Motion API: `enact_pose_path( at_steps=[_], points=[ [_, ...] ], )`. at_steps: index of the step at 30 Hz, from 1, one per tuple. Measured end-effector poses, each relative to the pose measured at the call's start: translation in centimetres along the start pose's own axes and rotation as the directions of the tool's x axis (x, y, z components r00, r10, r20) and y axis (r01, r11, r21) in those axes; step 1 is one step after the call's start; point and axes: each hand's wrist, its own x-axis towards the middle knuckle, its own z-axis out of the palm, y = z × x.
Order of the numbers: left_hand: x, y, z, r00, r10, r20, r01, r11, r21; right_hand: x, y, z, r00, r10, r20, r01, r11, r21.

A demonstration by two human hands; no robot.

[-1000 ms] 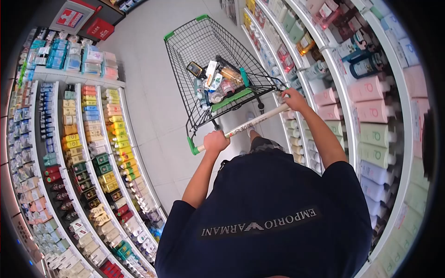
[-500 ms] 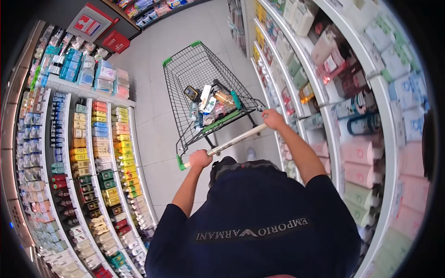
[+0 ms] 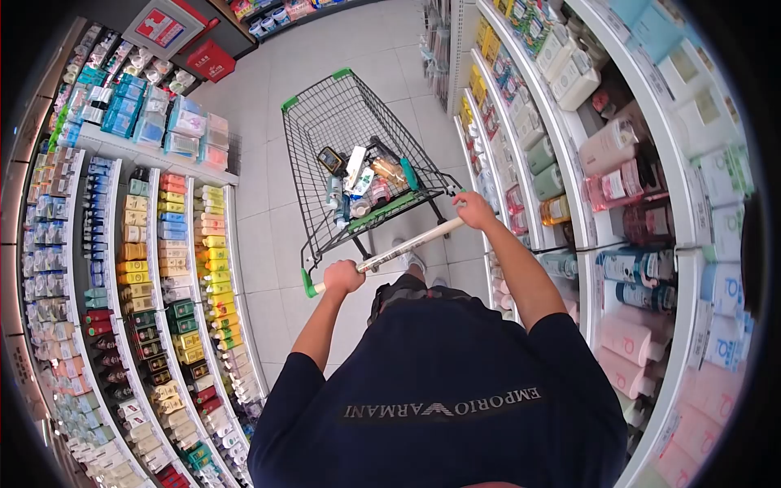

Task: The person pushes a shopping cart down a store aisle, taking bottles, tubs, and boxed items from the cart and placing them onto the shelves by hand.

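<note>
A wire shopping cart (image 3: 325, 114) with green corner pieces stands ahead of me on the tiled floor. My left hand (image 3: 344, 277) is wrapped round the left part of its pale handle bar (image 3: 415, 244). Near the bar's right end, my right hand (image 3: 475, 210) grips it too. Several goods lie heaped in the end of the basket closest to me: a white box (image 3: 355, 167), a black-and-yellow item (image 3: 329, 159), a bottle with a bluish label (image 3: 334, 193) and a brownish pack (image 3: 390, 173). Some of the heap is too small to name.
Shelves of bottles and tubes (image 3: 215, 276) line the left side, with stacked packs (image 3: 150, 118) at their far end. Close on the right runs another shelf (image 3: 569, 163) full of bottles. A red box (image 3: 211, 61) sits at the far left, below a sign (image 3: 163, 28).
The shelves on the right have shifted toward me as I move forward with the cart. One of my feet now shows below the handle. Both hands keep their hold.
</note>
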Motion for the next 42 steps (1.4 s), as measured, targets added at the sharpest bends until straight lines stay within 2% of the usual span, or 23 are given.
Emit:
enact_pose_path(
  at_steps=[4, 7, 9, 10, 11, 13, 14, 15, 17, 18, 19, 21, 22, 24, 30, 34, 35, 37, 38, 42],
  points=[
    [2.9, 0.1, -1.9, 1.000, -0.011, -0.005, 0.011, 0.999, -0.043, 4.9, 0.4, -0.4, 0.998, -0.051, -0.028, 0.050, 0.999, -0.015],
    [4.7, -0.5, -3.5, 1.000, -0.015, 0.002, 0.015, 0.998, -0.068, 8.2, -0.4, -1.4, 0.998, -0.064, 0.018, 0.063, 0.998, 0.015],
    [6.2, -0.6, -4.8, 1.000, 0.022, -0.013, -0.024, 0.993, -0.112, 10.2, -1.2, -2.5, 0.991, -0.099, -0.088, 0.096, 0.995, -0.039],
    [6.9, -0.7, -5.7, 0.998, 0.062, -0.008, -0.062, 0.982, -0.176, 11.5, -1.6, -2.8, 0.963, -0.073, -0.260, 0.083, 0.996, 0.027],
    [7.6, -1.1, -6.3, 0.998, 0.067, -0.011, -0.068, 0.982, -0.178, 12.3, -2.0, -3.0, 0.962, -0.072, -0.264, 0.081, 0.996, 0.023],
    [9.3, -1.7, -7.4, 0.969, 0.248, -0.025, -0.240, 0.903, -0.357, 13.6, -4.1, -4.1, 0.854, -0.161, -0.495, 0.033, 0.966, -0.258],
    [10.2, -2.4, -8.0, 0.958, 0.287, -0.007, -0.258, 0.852, -0.456, 14.1, -5.2, -4.2, 0.814, -0.198, -0.546, 0.008, 0.944, -0.330],
    [11.0, -3.3, -8.6, 0.957, 0.291, -0.008, -0.262, 0.850, -0.457, 14.6, -6.2, -3.9, 0.814, -0.197, -0.547, 0.004, 0.943, -0.333],
    [11.9, -5.5, -9.4, 0.952, 0.285, -0.110, -0.292, 0.745, -0.599, 14.7, -8.5, -3.3, 0.765, -0.323, -0.557, 0.068, 0.901, -0.429],
    [12.2, -6.7, -9.9, 0.957, 0.257, -0.134, -0.287, 0.780, -0.555, 14.8, -9.6, -3.3, 0.838, -0.289, -0.464, 0.096, 0.913, -0.396],
    [12.8, -7.4, -9.6, 0.964, 0.215, -0.159, -0.267, 0.805, -0.530, 15.0, -10.2, -2.4, 0.844, -0.282, -0.457, 0.093, 0.915, -0.392],
    [13.6, -8.3, -9.9, 0.965, 0.253, -0.069, -0.262, 0.913, -0.312, 16.1, -11.3, -0.9, 0.938, -0.215, -0.271, 0.064, 0.877, -0.476],
    [14.3, -8.1, -10.0, 0.966, 0.249, -0.064, -0.257, 0.918, -0.304, 17.3, -11.2, -0.8, 0.947, -0.200, -0.252, 0.087, 0.913, -0.399],
    [15.1, -7.8, -10.0, 0.979, 0.167, -0.120, -0.191, 0.956, -0.222, 19.5, -11.4, -0.9, 0.951, -0.197, -0.240, 0.101, 0.928, -0.358],
    [17.6, -6.6, -13.2, 0.992, 0.065, -0.108, -0.091, 0.965, -0.247, 25.9, -13.4, -3.4, 0.997, -0.054, -0.047, 0.036, 0.944, -0.329],
    [19.2, -5.9, -14.4, 0.986, -0.017, -0.167, -0.027, 0.966, -0.256, 29.2, -16.0, -6.5, 0.996, -0.024, 0.081, 0.047, 0.952, -0.301],
    [19.8, -5.4, -14.7, 0.985, -0.009, -0.175, -0.034, 0.971, -0.238, 30.3, -16.3, -7.1, 0.998, -0.023, 0.067, 0.041, 0.957, -0.288],
    [20.7, -4.6, -14.3, 0.977, -0.095, -0.189, 0.045, 0.967, -0.252, 32.2, -16.3, -8.0, 0.984, -0.002, 0.179, 0.068, 0.928, -0.365],
    [21.0, -4.3, -14.0, 0.978, -0.076, -0.195, 0.029, 0.972, -0.235, 33.0, -16.1, -8.2, 0.987, 0.008, 0.162, 0.051, 0.934, -0.354],
    [21.2, -3.0, -14.2, 0.960, -0.154, -0.234, 0.081, 0.952, -0.295, 35.2, -16.6, -9.3, 0.965, -0.069, 0.254, 0.154, 0.930, -0.334]
  ],
)
